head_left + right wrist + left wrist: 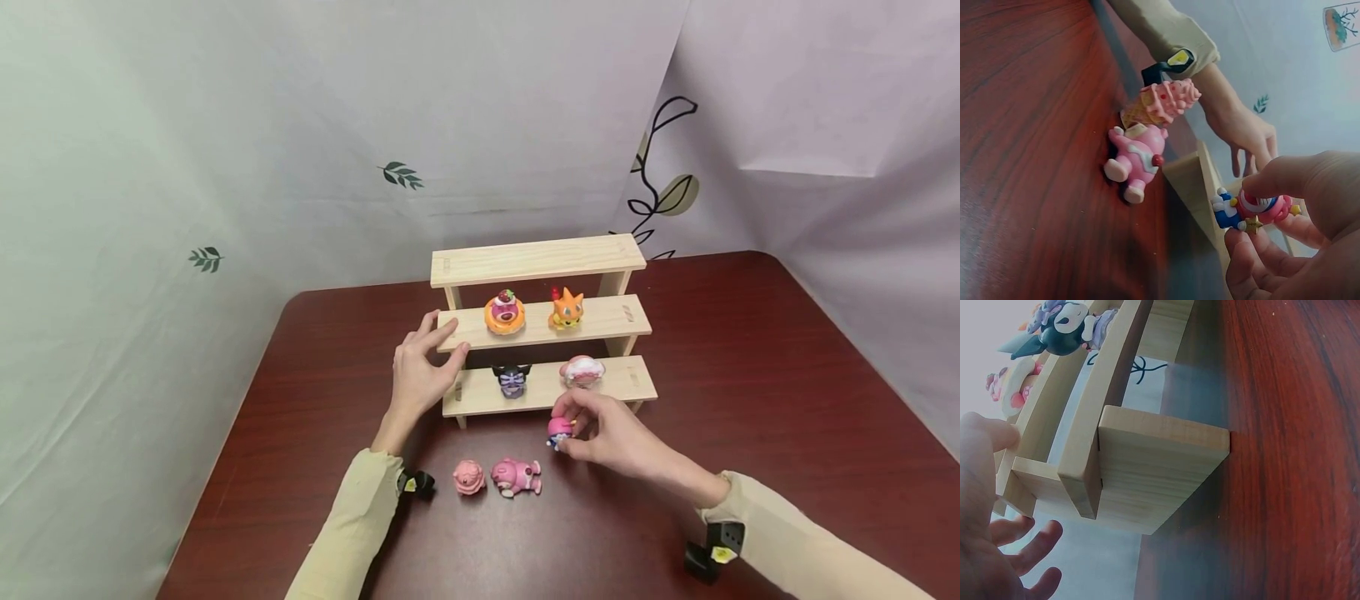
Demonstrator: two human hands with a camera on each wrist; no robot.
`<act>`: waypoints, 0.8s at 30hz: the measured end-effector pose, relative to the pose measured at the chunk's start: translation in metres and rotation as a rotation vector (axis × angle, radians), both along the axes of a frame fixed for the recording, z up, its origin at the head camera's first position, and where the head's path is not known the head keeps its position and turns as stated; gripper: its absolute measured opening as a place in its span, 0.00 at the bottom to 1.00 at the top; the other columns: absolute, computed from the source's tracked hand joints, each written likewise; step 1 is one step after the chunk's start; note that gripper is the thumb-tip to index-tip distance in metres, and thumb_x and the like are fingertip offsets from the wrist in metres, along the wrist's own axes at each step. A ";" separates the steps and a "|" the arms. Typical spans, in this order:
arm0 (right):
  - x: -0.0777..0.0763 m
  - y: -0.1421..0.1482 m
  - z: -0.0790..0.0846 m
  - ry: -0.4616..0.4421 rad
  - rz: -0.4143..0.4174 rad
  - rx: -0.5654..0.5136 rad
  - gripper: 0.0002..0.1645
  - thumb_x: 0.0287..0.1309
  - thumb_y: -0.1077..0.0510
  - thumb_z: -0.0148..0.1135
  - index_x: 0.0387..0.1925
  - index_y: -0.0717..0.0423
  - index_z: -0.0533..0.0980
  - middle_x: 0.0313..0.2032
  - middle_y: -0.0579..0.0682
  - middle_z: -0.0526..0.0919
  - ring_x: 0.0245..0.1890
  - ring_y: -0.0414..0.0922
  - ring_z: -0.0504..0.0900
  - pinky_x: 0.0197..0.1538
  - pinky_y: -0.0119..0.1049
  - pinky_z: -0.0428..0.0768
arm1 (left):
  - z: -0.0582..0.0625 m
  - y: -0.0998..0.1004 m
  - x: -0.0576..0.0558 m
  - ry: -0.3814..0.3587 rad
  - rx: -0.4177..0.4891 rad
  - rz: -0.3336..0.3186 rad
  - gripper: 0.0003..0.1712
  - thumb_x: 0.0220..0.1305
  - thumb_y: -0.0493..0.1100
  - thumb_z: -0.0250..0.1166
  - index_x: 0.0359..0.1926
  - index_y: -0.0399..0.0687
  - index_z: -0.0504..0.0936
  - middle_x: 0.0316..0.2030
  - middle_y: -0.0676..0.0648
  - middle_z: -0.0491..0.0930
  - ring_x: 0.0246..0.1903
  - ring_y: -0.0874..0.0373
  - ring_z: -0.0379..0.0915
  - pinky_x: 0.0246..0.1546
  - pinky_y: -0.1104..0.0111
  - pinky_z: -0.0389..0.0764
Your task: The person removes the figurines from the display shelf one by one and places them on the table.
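My right hand (615,437) pinches a small figurine (559,428) with a pink hood and blue body, in front of the lowest step of a wooden three-tier display shelf (540,258). In the right wrist view this figurine (1227,215) also shows gold stars, held between thumb and fingers. My left hand (423,367) grips the left end of the middle step, thumb at its front edge. On the table nearby lie a pink ice-cream cone figurine (469,477) and a pink bear figurine (516,476), which is on its side.
The middle step bears a figurine in an orange ring (505,315) and an orange-eared yellow figurine (567,310). On the lowest step are a black-and-purple figurine (512,382) and a pink-and-white one (582,370). A pale curtain (300,150) hangs behind the dark red table (750,350).
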State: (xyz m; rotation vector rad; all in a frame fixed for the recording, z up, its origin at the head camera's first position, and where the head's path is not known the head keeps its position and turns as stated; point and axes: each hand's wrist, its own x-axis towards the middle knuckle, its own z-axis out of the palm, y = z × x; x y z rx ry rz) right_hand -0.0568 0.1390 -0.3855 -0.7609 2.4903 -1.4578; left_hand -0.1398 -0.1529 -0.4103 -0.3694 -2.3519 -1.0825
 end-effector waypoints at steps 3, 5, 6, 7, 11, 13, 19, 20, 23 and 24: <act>0.002 0.000 -0.004 -0.005 0.004 -0.003 0.18 0.47 0.70 0.73 0.40 0.57 0.77 0.30 0.43 0.79 0.29 0.39 0.79 0.30 0.34 0.77 | 0.000 0.000 0.000 -0.002 -0.001 0.003 0.24 0.57 0.47 0.73 0.55 0.46 0.87 0.62 0.39 0.76 0.47 0.39 0.77 0.46 0.44 0.71; 0.004 0.000 -0.006 -0.002 0.005 -0.006 0.18 0.46 0.70 0.73 0.40 0.57 0.77 0.31 0.42 0.79 0.29 0.39 0.79 0.30 0.34 0.77 | 0.000 0.000 0.000 -0.008 0.000 0.004 0.23 0.57 0.47 0.73 0.55 0.46 0.87 0.62 0.39 0.76 0.46 0.39 0.77 0.46 0.44 0.71; 0.005 0.000 -0.007 -0.002 0.007 -0.010 0.19 0.46 0.70 0.73 0.40 0.57 0.77 0.31 0.42 0.79 0.29 0.39 0.79 0.30 0.34 0.77 | 0.000 0.000 0.000 -0.010 0.001 0.004 0.23 0.57 0.47 0.72 0.55 0.47 0.87 0.62 0.39 0.76 0.46 0.39 0.77 0.46 0.45 0.71; 0.006 0.000 -0.008 0.003 0.010 -0.014 0.19 0.46 0.70 0.73 0.40 0.57 0.77 0.32 0.42 0.79 0.29 0.39 0.79 0.30 0.34 0.77 | 0.000 0.000 0.000 -0.014 0.004 0.003 0.23 0.57 0.47 0.72 0.54 0.47 0.87 0.62 0.39 0.76 0.46 0.39 0.77 0.46 0.45 0.71; 0.010 -0.001 -0.012 0.007 0.021 -0.025 0.19 0.46 0.70 0.73 0.39 0.56 0.76 0.32 0.43 0.79 0.29 0.38 0.79 0.31 0.34 0.78 | 0.000 0.000 0.000 -0.015 0.009 0.003 0.23 0.57 0.47 0.72 0.54 0.46 0.87 0.62 0.38 0.76 0.46 0.39 0.77 0.46 0.45 0.71; 0.012 -0.001 -0.015 -0.002 0.025 -0.026 0.19 0.46 0.70 0.73 0.39 0.56 0.76 0.31 0.43 0.79 0.29 0.37 0.79 0.31 0.34 0.78 | 0.000 0.000 0.000 -0.010 0.010 0.003 0.24 0.57 0.47 0.72 0.54 0.46 0.87 0.61 0.38 0.76 0.46 0.39 0.77 0.46 0.45 0.71; 0.015 0.001 -0.022 -0.021 0.006 -0.018 0.19 0.45 0.70 0.74 0.38 0.54 0.76 0.31 0.42 0.79 0.29 0.37 0.80 0.32 0.34 0.77 | 0.000 0.001 0.000 0.000 0.004 0.000 0.24 0.57 0.47 0.72 0.55 0.46 0.86 0.61 0.39 0.76 0.45 0.40 0.78 0.45 0.45 0.72; 0.016 0.001 -0.023 -0.025 0.004 -0.018 0.19 0.45 0.70 0.74 0.38 0.54 0.76 0.31 0.42 0.79 0.29 0.37 0.80 0.32 0.34 0.77 | 0.000 0.001 0.000 0.002 0.005 0.000 0.24 0.57 0.47 0.72 0.55 0.46 0.87 0.61 0.39 0.76 0.45 0.40 0.78 0.45 0.45 0.72; 0.017 0.001 -0.026 -0.048 0.008 -0.021 0.19 0.45 0.70 0.74 0.38 0.54 0.76 0.31 0.42 0.80 0.30 0.38 0.80 0.33 0.34 0.78 | 0.000 0.000 0.000 -0.002 0.011 0.001 0.24 0.57 0.47 0.73 0.54 0.47 0.87 0.61 0.39 0.76 0.45 0.40 0.78 0.45 0.45 0.72; 0.017 0.001 -0.027 -0.056 0.009 -0.024 0.19 0.45 0.70 0.74 0.38 0.54 0.76 0.31 0.43 0.80 0.30 0.38 0.80 0.33 0.34 0.78 | 0.000 0.000 0.000 -0.004 0.012 0.002 0.24 0.57 0.47 0.73 0.54 0.47 0.87 0.61 0.39 0.76 0.45 0.40 0.78 0.45 0.45 0.72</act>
